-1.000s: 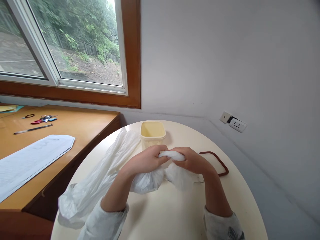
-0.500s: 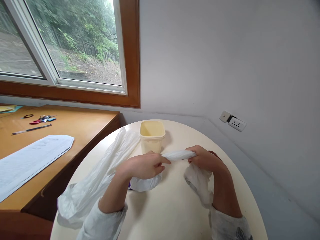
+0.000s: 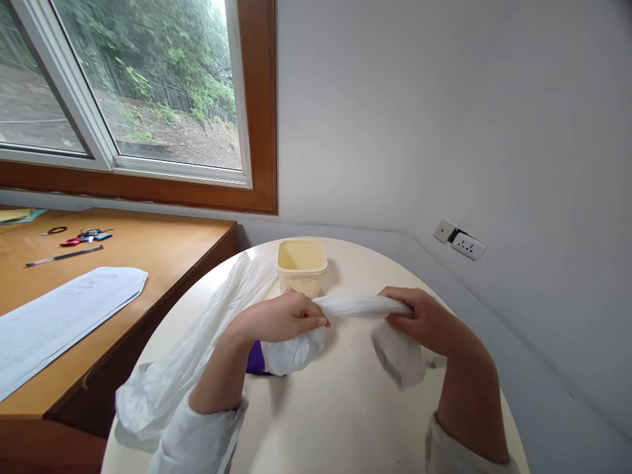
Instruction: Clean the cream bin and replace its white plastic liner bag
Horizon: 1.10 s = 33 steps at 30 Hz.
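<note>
A white plastic bag is drawn out into a narrow, gathered strip between my two hands. My left hand pinches its left end, and a bunched part of the bag with a purple patch hangs below. Its right end is gripped by my right hand, with a loose flap drooping beneath the fingers. Behind my left hand stands a pale yellow plastic container, upright with its top uncovered. Another white plastic bag lies spread lengthwise on the left of the round table, partly behind my left forearm.
The round cream table stands against the wall. To its left, a wooden desk holds papers, a pen, keys and a black ring. A power socket is on the right wall.
My right hand has moved right, lengthening the stretched strip of bag between my hands. My left hand has shifted slightly, and more of the purple patch shows beneath it.
</note>
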{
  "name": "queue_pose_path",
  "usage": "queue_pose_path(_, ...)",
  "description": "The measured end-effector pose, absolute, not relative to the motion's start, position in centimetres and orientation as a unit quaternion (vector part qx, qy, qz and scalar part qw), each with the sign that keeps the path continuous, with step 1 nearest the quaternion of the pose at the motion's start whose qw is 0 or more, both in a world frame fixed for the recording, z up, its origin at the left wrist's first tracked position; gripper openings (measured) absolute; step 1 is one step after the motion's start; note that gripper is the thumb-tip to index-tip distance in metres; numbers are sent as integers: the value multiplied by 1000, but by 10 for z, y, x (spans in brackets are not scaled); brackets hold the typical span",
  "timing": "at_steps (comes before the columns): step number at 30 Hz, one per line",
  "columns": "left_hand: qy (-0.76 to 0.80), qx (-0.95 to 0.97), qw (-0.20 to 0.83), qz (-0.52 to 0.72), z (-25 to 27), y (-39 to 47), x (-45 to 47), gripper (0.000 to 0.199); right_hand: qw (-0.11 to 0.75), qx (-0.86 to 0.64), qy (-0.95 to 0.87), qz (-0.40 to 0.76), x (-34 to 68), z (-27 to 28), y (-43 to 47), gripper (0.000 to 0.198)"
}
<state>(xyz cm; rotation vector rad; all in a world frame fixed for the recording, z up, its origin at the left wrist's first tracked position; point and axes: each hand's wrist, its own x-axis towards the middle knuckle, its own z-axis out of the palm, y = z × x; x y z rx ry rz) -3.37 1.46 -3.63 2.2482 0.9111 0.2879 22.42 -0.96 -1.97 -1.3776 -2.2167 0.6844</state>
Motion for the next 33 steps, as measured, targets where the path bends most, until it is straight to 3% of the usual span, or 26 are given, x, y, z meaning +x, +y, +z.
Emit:
queue_pose_path(3, 306, 874, 368, 83, -38, 17, -37, 35, 305, -545, -764, 160, 232, -26, -4, 15)
queue_pose_path(8, 245, 880, 401, 64, -40, 20, -37, 33, 429, -500, -750, -52, 231, -36, 8, 14)
queue_pose_path(15, 192, 841, 499, 86, -37, 20, -34, 29, 526, -465, -678, -215, 223, -45, 23, 11)
queue_pose_path(28, 225, 879, 416, 60, -32, 13, -27, 29, 486, -512, -692, -152, 232, -38, 8, 16)
queue_pose_path(30, 212, 880, 420, 57, -33, 13, -29, 32, 431, -517, -729, -125, 240, -38, 7, 17)
queue_pose_path(33, 206, 880, 425, 56, -33, 13, -30, 33, 284, -521, -804, -36, 249, -41, 5, 20)
